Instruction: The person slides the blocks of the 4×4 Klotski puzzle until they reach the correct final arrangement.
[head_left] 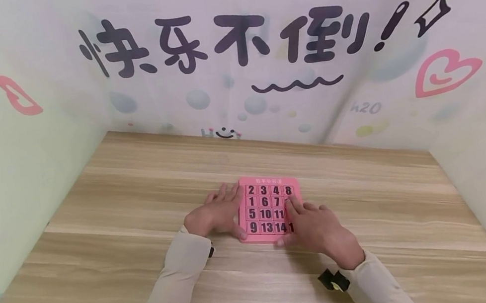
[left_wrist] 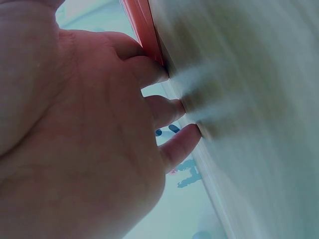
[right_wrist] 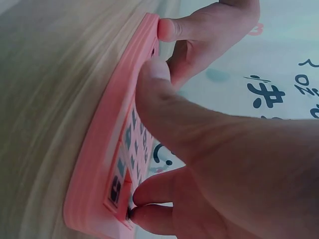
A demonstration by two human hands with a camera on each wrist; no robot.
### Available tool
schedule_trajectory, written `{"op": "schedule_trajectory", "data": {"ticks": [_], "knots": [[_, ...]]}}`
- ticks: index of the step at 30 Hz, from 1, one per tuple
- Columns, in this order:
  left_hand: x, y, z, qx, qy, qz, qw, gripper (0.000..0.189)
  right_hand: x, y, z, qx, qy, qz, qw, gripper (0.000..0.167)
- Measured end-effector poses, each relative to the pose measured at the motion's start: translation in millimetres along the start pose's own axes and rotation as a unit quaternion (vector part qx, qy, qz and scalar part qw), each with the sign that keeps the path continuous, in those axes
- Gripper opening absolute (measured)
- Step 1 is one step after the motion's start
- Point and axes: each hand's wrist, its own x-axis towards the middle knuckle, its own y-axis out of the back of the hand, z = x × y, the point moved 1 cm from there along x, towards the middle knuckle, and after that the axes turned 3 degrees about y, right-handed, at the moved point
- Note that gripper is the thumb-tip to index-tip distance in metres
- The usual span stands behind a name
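Observation:
A pink number slide puzzle (head_left: 259, 238) lies flat on the table, its black-numbered tiles facing up. My left hand (head_left: 219, 213) is spread along its left edge, with the thumb at the near left corner. In the left wrist view, fingertips of that hand (left_wrist: 99, 119) rest on the table beside the puzzle's red-looking side (left_wrist: 144, 27). My right hand (head_left: 319, 225) presses two fingertips into the right column, below the 8 tile (head_left: 288, 191). Its thumb (right_wrist: 154, 84) lies at the frame's near edge. Those fingers hide some right-column tiles; an open slot shows beside them in the right wrist view.
The wood-grain table (head_left: 108, 197) extends around the puzzle. Behind it hangs a white printed cloth (head_left: 236, 92) with large black characters and pink hearts. A pale wall (head_left: 16, 172) borders the table on the left.

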Motion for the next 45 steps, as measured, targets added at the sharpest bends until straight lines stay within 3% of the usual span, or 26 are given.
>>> {"op": "schedule_trajectory", "data": {"ticks": [23, 35, 41, 45], "knots": [[-0.2, 0.2, 1.0, 0.004, 0.006, -0.003, 1.0, 0.12, 2.6, -0.5, -1.0, 0.006, -0.004, 0.022, 0.9997, 0.09], [-0.7, 0.1, 1.3, 0.002, 0.002, -0.002, 1.0, 0.119, 2.5, 0.8, -3.7, -0.018, 0.003, 0.035, 0.9992, 0.075], [-1.2, 0.9, 1.2, 0.0, 0.001, -0.002, 1.0, 0.119, -0.4, 1.6, -4.1, -0.029, 0.01, 0.047, 0.9984, 0.055], [-1.3, 1.0, 0.8, -0.001, -0.001, -0.003, 1.0, 0.119, -1.5, 2.6, -5.2, -0.029, 0.01, 0.048, 0.9984, 0.049]]}}
